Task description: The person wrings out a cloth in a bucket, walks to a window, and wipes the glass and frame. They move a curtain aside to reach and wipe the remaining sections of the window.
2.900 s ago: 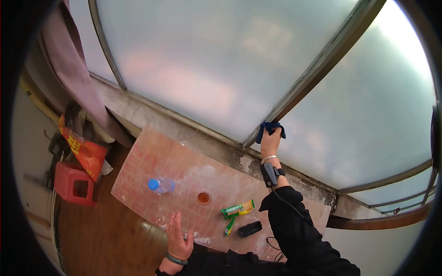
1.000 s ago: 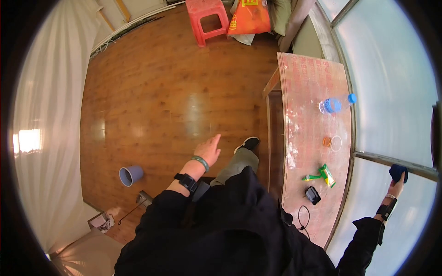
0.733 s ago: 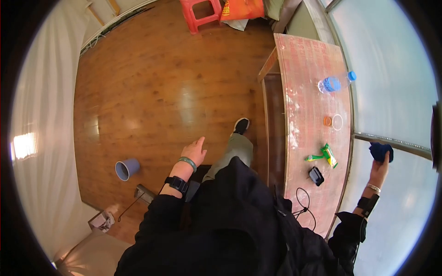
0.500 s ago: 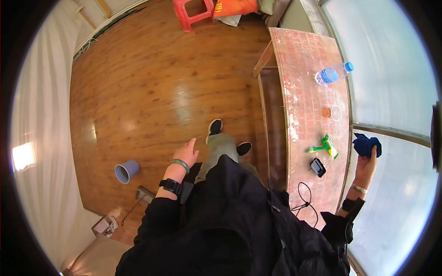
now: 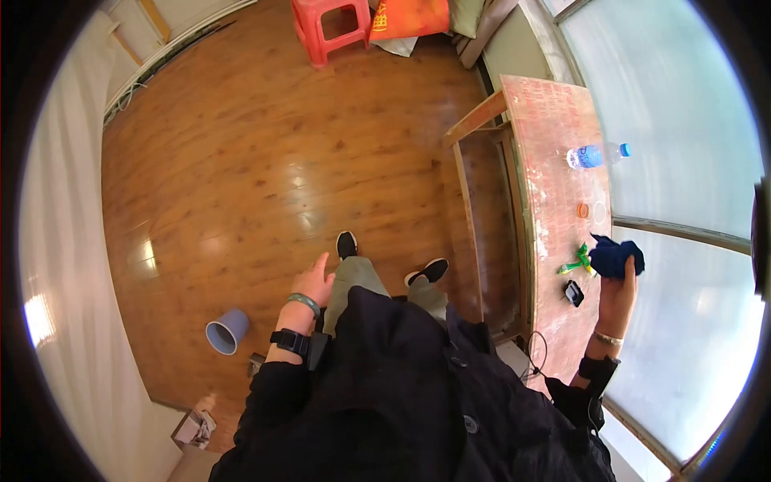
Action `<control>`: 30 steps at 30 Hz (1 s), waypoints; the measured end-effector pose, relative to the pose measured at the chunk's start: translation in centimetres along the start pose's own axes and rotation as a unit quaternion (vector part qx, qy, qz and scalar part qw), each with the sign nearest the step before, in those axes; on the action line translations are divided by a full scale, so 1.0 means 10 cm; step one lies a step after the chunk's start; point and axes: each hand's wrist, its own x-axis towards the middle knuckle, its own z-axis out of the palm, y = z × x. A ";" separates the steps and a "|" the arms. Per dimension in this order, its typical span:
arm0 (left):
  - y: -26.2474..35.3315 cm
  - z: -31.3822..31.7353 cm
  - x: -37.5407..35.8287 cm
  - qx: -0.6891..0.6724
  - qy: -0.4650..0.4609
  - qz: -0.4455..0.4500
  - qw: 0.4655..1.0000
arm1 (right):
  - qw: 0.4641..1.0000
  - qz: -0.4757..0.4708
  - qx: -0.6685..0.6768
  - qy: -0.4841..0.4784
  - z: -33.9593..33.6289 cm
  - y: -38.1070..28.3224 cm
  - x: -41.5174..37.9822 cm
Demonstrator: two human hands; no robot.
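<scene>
My right hand (image 5: 618,297) is closed around a bunched dark blue cloth (image 5: 617,257), held up by the frosted window (image 5: 683,297) and overlapping the table's edge in this view. Just left of the cloth, a green and yellow packet (image 5: 577,261) lies partly covered by it on the reddish worn table (image 5: 554,201). Below the packet is a small black open case (image 5: 573,293). My left hand (image 5: 315,281) hangs over the floor beside my leg, fingers apart and nothing in it.
A water bottle with a blue cap (image 5: 585,157) stands on the table, near an orange round item (image 5: 582,210) and a clear cup (image 5: 599,213). On the wooden floor are a grey-blue bin (image 5: 228,331) and a red stool (image 5: 331,32). A black cable (image 5: 536,365) loops at the table's near end.
My right hand with the cloth has shifted left, now overlapping the green packet. My feet have changed places in a step, and the whole view has shifted.
</scene>
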 end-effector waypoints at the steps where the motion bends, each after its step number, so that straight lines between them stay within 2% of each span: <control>1: -0.20 -0.06 0.01 0.003 0.005 -0.006 1.000 | 1.000 0.002 -0.007 0.003 0.24 0.07 -0.04; 6: -0.97 -0.59 -0.01 0.009 -0.009 -0.055 0.998 | 0.999 0.040 -0.005 -0.017 1.12 0.55 -0.07; 8: -1.32 -0.70 -0.03 -0.001 0.047 -0.049 0.998 | 0.999 0.040 -0.016 0.002 1.54 0.62 -0.13; 10: -1.55 -0.81 0.00 0.000 0.047 -0.057 0.997 | 0.998 0.050 -0.018 -0.035 1.73 0.68 -0.12; 13: -1.82 -0.89 0.02 -0.006 0.066 -0.053 0.996 | 0.999 0.051 -0.012 -0.015 1.97 0.75 -0.10; 15: -1.84 -0.95 0.05 -0.015 0.084 -0.037 0.996 | 0.998 0.064 0.002 -0.020 2.14 0.75 -0.09; 17: -1.79 -0.98 0.08 -0.024 0.039 -0.100 0.994 | 0.998 0.059 0.003 -0.017 2.19 0.77 -0.05; 21: -1.67 -1.03 0.18 -0.042 0.015 -0.106 0.993 | 0.998 0.049 0.002 -0.042 2.30 0.82 0.10; 24: -1.74 -0.94 0.33 -0.059 -0.016 -0.107 0.992 | 0.998 0.060 0.000 -0.026 2.47 0.87 0.23; 26: -1.89 -0.86 0.47 -0.057 0.100 0.010 0.993 | 0.998 0.062 0.005 -0.011 2.58 0.93 0.37; 30: -1.86 -1.23 0.79 -0.066 0.122 0.016 0.990 | 0.996 0.079 0.039 0.005 2.65 1.07 0.84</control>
